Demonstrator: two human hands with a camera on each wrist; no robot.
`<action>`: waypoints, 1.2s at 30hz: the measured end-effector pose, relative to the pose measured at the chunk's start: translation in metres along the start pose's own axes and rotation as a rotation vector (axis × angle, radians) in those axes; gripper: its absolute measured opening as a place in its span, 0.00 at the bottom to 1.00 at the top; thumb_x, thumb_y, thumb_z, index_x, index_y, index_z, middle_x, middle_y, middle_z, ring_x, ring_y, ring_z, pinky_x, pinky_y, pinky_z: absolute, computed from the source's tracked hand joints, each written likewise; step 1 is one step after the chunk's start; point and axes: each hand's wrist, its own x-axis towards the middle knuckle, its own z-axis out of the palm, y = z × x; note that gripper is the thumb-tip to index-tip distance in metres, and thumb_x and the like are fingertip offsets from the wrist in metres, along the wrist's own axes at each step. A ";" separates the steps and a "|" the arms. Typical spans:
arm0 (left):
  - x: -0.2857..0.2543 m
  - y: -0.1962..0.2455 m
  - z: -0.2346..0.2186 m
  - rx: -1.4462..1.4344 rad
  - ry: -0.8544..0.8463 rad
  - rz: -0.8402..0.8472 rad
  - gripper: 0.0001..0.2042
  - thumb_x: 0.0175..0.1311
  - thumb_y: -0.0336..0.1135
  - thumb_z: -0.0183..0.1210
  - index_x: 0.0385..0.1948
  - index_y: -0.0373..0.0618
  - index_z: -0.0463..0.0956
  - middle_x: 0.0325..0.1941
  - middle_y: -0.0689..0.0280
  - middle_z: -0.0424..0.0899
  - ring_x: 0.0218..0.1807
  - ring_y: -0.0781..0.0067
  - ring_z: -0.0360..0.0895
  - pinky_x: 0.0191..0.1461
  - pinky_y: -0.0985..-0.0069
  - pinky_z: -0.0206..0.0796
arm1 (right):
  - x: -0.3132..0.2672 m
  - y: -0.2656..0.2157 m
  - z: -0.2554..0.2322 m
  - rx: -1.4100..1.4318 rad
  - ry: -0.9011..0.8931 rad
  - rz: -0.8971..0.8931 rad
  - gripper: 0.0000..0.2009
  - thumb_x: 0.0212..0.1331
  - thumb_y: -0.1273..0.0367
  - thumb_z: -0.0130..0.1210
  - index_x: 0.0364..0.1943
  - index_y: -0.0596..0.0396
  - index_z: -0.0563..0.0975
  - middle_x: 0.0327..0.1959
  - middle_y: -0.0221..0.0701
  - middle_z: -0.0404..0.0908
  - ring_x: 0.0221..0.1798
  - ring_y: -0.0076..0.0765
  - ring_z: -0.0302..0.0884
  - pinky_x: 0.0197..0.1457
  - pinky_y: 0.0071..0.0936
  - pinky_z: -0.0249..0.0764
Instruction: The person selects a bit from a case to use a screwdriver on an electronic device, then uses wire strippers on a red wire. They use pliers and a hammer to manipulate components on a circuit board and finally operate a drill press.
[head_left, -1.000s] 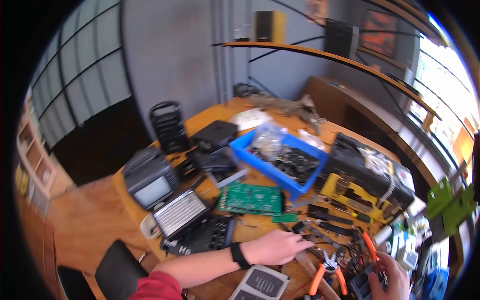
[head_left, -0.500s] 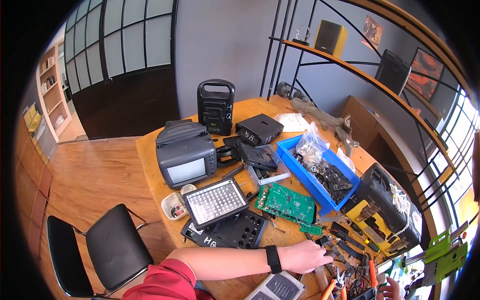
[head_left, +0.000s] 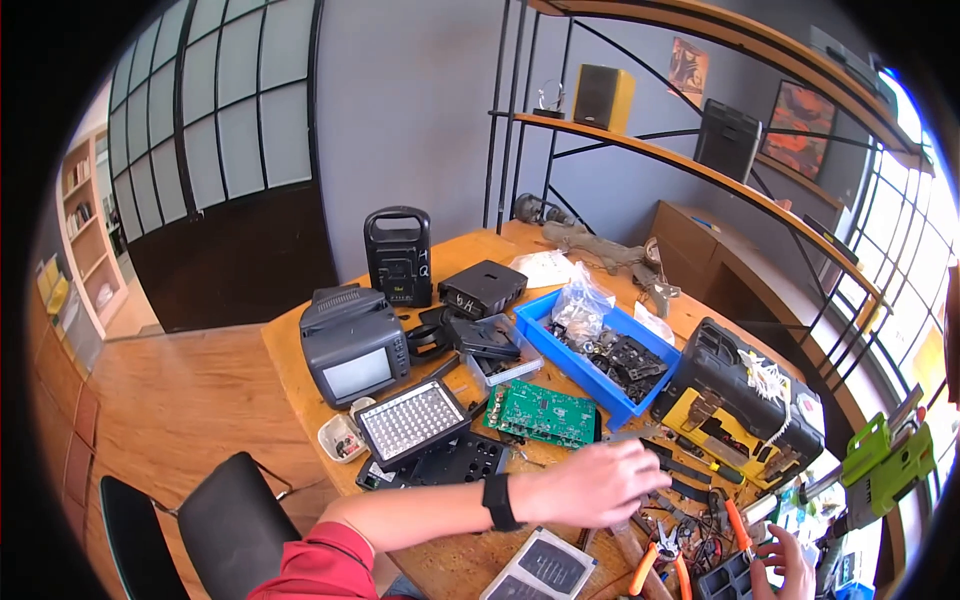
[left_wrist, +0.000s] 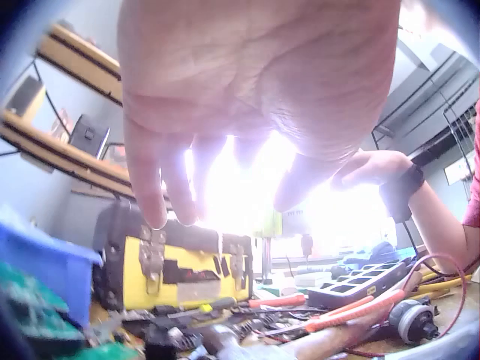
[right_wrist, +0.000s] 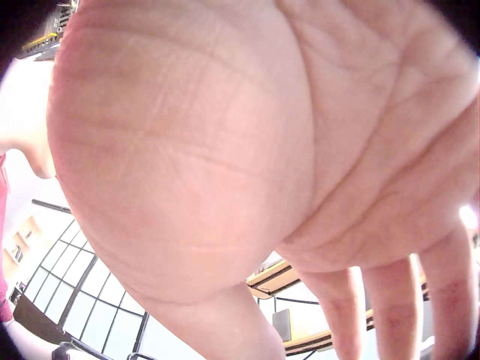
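Left hand (head_left: 592, 487), empty, over counter (head_left: 450, 562); right hand (head_left: 788, 568), empty, near black tray (head_left: 722, 580). Pliers (head_left: 667, 547): probably stiff, hefty; best held by orange handles (head_left: 643, 571). Tray: likely light, rigid.

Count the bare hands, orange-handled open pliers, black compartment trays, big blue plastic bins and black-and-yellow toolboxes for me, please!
Bare hands: 2, left hand and right hand
Orange-handled open pliers: 1
Black compartment tray: 1
Big blue plastic bin: 1
Black-and-yellow toolbox: 1
Total: 6
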 end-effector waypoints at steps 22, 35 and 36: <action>-0.203 -0.160 -0.214 0.521 -0.112 -1.242 0.38 0.77 0.64 0.41 0.79 0.46 0.57 0.84 0.54 0.55 0.86 0.53 0.46 0.86 0.52 0.40 | -0.012 -0.014 -0.016 -0.130 0.065 -0.161 0.17 0.66 0.70 0.63 0.58 0.49 0.81 0.37 0.31 0.89 0.39 0.35 0.87 0.48 0.35 0.76; -0.219 -0.175 -0.204 0.613 -0.016 -1.123 0.32 0.78 0.60 0.42 0.74 0.51 0.67 0.83 0.59 0.61 0.84 0.54 0.54 0.84 0.43 0.42 | -0.011 -0.008 -0.014 -0.140 0.030 -0.159 0.17 0.67 0.72 0.61 0.60 0.50 0.79 0.40 0.30 0.88 0.41 0.34 0.87 0.49 0.35 0.76; -0.222 -0.177 -0.204 0.611 -0.020 -1.125 0.32 0.78 0.60 0.42 0.74 0.51 0.67 0.83 0.59 0.61 0.84 0.54 0.54 0.84 0.43 0.42 | -0.010 -0.009 -0.013 -0.139 0.026 -0.157 0.17 0.67 0.72 0.61 0.60 0.50 0.79 0.40 0.30 0.88 0.41 0.34 0.87 0.49 0.35 0.76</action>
